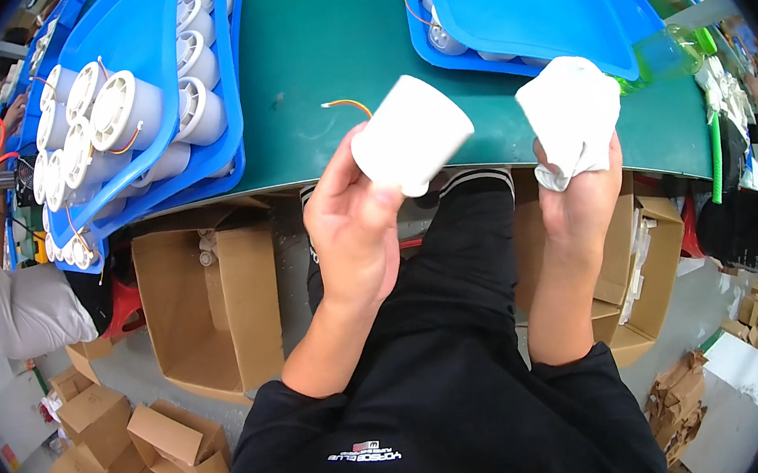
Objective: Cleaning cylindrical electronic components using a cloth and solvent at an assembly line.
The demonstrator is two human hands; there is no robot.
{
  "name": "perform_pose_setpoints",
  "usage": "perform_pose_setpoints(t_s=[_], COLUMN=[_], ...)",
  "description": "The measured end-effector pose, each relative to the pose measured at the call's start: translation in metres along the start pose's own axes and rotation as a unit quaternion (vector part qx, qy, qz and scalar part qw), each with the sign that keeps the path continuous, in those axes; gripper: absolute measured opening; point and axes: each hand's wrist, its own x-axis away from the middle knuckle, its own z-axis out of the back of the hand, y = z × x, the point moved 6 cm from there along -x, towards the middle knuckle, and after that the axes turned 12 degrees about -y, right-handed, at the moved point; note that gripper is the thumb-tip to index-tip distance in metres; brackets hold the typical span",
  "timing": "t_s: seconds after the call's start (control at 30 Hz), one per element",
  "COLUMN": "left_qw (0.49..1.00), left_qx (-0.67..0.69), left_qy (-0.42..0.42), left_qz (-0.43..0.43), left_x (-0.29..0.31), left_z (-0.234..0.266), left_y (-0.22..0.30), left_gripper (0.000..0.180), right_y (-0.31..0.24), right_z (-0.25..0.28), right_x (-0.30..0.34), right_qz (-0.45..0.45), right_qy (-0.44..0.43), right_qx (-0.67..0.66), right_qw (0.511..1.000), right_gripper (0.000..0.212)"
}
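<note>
My left hand (356,211) is closed round a white plastic cup-shaped housing (414,133), held tilted above the near edge of the green table. A thin red and yellow wire with a small white connector (347,103) sticks out past its left side. To the right, my right hand (581,183) grips a crumpled white cloth (571,115), which hides most of the fingers. The cloth and the housing are apart.
Blue trays (236,122) with several similar white housings (126,111) stand stacked on the left; more blue trays (540,7) lie at the back right. Beside them is a green transparent bottle (669,54). Open cardboard boxes (251,296) stand below the table (312,40). People sit at both sides.
</note>
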Motion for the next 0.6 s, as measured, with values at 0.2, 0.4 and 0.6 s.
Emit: perform_pose_setpoints(t_s=[0.2, 0.4, 0.6], left_qw=[0.952, 0.902, 0.858], left_qx=[0.25, 0.367, 0.455], left_qy=[0.047, 0.07, 0.051], left_qz=[0.169, 0.215, 0.235], left_x=[-0.009, -0.009, -0.011], left_z=[-0.004, -0.004, -0.013], left_y=[-0.025, -0.039, -0.04], left_gripper=[0.048, 0.06, 0.066], right_y=[0.006, 0.0, -0.004], right_z=[0.009, 0.001, -0.006], right_x=[0.001, 0.0, 0.0], right_qz=[-0.019, -0.02, 0.018], right_qy=[-0.019, -0.076, -0.043], right_qx=[-0.023, -0.093, -0.066], right_qw=[0.999, 0.993, 0.997], right_gripper=[0.034, 0.041, 0.04])
